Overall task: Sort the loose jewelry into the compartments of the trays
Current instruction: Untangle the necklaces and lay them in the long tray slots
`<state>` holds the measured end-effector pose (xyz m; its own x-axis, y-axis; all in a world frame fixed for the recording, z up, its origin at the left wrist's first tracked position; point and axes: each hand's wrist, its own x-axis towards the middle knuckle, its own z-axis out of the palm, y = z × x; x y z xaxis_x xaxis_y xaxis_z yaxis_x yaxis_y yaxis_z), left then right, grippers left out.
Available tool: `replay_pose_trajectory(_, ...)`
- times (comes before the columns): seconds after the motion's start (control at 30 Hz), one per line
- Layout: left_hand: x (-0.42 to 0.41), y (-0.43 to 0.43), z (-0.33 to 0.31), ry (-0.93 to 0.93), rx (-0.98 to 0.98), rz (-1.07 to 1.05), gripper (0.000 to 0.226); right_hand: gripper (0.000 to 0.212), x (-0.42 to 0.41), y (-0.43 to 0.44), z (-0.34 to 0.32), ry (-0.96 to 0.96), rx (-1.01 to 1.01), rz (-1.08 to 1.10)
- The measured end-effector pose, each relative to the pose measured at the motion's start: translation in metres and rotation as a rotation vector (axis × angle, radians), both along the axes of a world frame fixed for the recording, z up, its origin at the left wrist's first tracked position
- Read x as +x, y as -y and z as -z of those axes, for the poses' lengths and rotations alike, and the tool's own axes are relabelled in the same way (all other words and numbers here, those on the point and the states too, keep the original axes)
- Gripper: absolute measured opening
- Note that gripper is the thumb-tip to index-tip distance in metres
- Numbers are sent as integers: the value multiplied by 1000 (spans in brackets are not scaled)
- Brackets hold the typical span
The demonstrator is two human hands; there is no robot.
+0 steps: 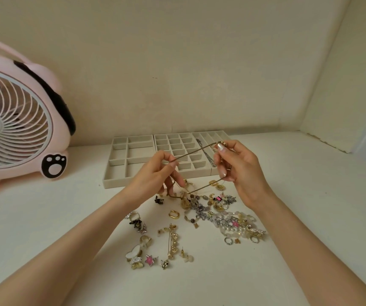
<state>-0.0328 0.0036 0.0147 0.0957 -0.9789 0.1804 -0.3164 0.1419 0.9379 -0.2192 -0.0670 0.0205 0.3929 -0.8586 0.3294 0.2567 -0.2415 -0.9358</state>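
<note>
- Fan [18,120]: pink plastic, round white grille, at the far left and well apart from the work
- Trays [131,160]: three beige, felt-like trays side by side at the back, with large cells on the left, small squares in the middle and long slots on the right; one slot holds a silver chain [202,146]
- Left hand [153,173]: fingers curled, thumb and forefinger pinching the necklace
- Necklace [195,151]: thin, smooth gold strand stretched in a loop between both hands, above the table and in front of the trays; its pendant [185,203] hangs low by the pile, and I cannot tell whether it touches
- Right hand [241,171]: thumb and forefinger pinch the clasp end, lower fingers hook the other strand
- Pile [239,224]: beads, pearls, rings and studs, tangled
- Advice: lift until the pendant is free of the pile, keep the strand taut, then feed it lengthwise into a long slot, pendant first
</note>
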Motion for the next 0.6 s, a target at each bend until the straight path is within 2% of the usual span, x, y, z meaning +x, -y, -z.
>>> replay_pose_trajectory(0.13,2,1,-1,8,31,8,12,5,-2,1,0,-11,-6,62)
replay_pose_trajectory(0.47,12,1,-8,321,97,52,16,5,-4,2,-1,1,-16,178)
replay_pose_trajectory(0.6,17,-2,-10,367,170,95,12,4,-6,3,-2,17,17,204)
